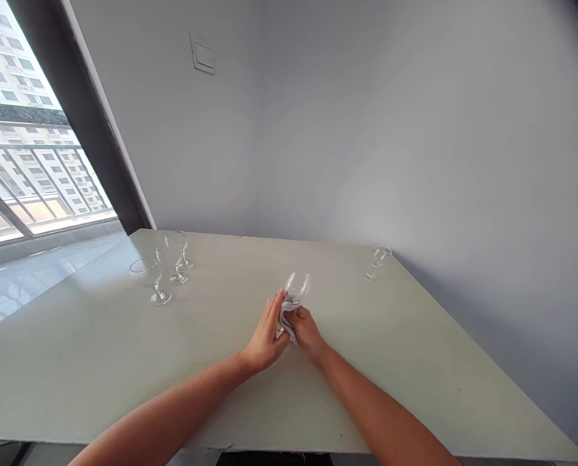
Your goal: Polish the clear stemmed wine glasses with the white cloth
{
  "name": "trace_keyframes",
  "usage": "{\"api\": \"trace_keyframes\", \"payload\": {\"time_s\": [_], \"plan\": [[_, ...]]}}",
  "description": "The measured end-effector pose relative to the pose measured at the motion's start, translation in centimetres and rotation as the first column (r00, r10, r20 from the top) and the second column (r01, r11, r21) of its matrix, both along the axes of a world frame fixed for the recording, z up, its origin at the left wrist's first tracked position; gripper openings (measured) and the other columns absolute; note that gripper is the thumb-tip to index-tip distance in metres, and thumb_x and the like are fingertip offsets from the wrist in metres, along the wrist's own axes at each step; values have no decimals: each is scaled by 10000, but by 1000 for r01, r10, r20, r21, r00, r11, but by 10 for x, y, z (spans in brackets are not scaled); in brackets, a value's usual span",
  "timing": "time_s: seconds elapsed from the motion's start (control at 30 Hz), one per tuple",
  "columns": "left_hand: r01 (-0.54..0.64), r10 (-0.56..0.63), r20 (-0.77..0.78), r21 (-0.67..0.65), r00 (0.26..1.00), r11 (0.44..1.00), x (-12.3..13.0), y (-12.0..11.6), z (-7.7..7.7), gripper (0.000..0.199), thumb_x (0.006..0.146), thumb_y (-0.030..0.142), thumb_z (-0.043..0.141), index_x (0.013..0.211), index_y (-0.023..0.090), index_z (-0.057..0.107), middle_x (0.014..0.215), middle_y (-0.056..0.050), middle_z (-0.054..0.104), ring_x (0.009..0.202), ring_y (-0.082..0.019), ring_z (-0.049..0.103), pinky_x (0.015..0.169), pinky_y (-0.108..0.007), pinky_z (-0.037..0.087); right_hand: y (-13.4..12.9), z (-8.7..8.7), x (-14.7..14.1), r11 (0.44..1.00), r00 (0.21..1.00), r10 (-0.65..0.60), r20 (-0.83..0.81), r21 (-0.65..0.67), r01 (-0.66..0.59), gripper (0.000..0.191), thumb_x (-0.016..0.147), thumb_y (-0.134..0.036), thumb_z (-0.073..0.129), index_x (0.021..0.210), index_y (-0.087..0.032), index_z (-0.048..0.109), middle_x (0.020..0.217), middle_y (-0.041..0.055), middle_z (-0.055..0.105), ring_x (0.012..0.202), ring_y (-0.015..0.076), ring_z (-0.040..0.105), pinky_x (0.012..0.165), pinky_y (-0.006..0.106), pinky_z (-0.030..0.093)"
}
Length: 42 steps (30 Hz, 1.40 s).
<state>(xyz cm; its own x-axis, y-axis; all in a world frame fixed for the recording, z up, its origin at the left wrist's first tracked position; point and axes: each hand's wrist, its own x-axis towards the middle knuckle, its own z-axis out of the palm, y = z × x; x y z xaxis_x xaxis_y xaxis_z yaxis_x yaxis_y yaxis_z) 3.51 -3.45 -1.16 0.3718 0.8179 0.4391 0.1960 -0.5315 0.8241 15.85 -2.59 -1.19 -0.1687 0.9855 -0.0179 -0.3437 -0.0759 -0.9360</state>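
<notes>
In the head view, a clear stemmed glass (297, 285) is held over the middle of the table, its bowl tilted away from me. My left hand (267, 338) is closed around its lower part, fingers long and pressed together along one side, thumb on the other. A pale grey cloth (289, 323) is bunched about the stem and the bottom of the bowl. My right hand (306, 329) grips this cloth against the glass with curled fingers. The glass's foot is mostly hidden by the hands and cloth.
Three stemmed glasses stand upright at the left: a near one (159, 296), a middle one (178, 278) and a far one (186, 264). Another small glass (378, 256) stands near the right edge of the pale table (211, 395). Walls border the back and right; a window lies left.
</notes>
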Motion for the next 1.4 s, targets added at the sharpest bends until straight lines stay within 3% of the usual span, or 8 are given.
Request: {"api": "trace_keyframes", "payload": {"time_s": [0.27,0.47,0.6,0.7,0.77,1.1,1.27,1.4], "plan": [[543,-213,569,-509,794,668,-21,20,20,716,696,443,622,1299,206,316,1181,-162,542,1033,-281,544,843,-419,421,-9,4,18,921,929,350,-117,-136,-365,228,618,-339,717,661,-142,612,588,-4,539,526,107,475,543,258,377],[241,29,442,-542,896,805,-22,20,30,632,650,319,702,1188,217,385,1008,-105,619,907,-202,587,810,-350,417,-5,20,18,870,871,487,70,-127,-476,207,677,-354,634,697,-154,584,625,4,549,564,132,501,574,284,396],[69,198,426,-536,883,842,-13,14,30,640,630,317,717,1147,230,350,979,-84,612,884,-188,592,775,-348,450,-5,24,16,985,749,73,658,72,-159,89,678,-250,584,737,-184,572,659,6,544,609,150,475,583,282,351],[39,251,490,-508,835,860,-8,9,30,641,637,313,711,1131,248,308,1033,-87,581,915,-196,592,766,-357,473,-11,22,7,893,419,-392,819,448,-40,84,687,-192,532,761,-193,572,758,57,578,755,215,477,677,340,338],[52,241,536,-473,809,879,-7,6,32,629,651,295,703,1128,261,295,1063,-80,556,967,-204,579,793,-364,472,-14,20,3,830,335,-503,797,553,-68,162,698,-168,501,837,-195,579,827,75,591,801,230,474,708,357,330],[101,43,564,-223,825,970,-8,-2,37,610,715,337,641,1184,285,254,1082,-67,502,1071,-237,528,901,-432,417,-9,19,-4,990,937,-127,327,103,99,377,657,-308,642,1016,-226,565,858,1,610,741,172,532,621,278,409],[-26,24,514,-3,858,1000,-8,-3,32,586,722,320,634,1170,264,260,1099,-76,479,1055,-236,531,888,-455,419,-13,22,-7,998,999,30,14,-52,-29,326,658,-447,651,824,-178,573,655,-2,590,541,140,541,523,278,419],[-112,100,557,-12,824,994,-17,5,42,560,737,287,624,1158,280,255,1098,-76,475,1079,-238,518,835,-397,453,-14,16,-4,982,983,164,87,-107,-155,434,696,-571,562,840,-162,554,645,38,601,531,175,571,510,310,429]]}}
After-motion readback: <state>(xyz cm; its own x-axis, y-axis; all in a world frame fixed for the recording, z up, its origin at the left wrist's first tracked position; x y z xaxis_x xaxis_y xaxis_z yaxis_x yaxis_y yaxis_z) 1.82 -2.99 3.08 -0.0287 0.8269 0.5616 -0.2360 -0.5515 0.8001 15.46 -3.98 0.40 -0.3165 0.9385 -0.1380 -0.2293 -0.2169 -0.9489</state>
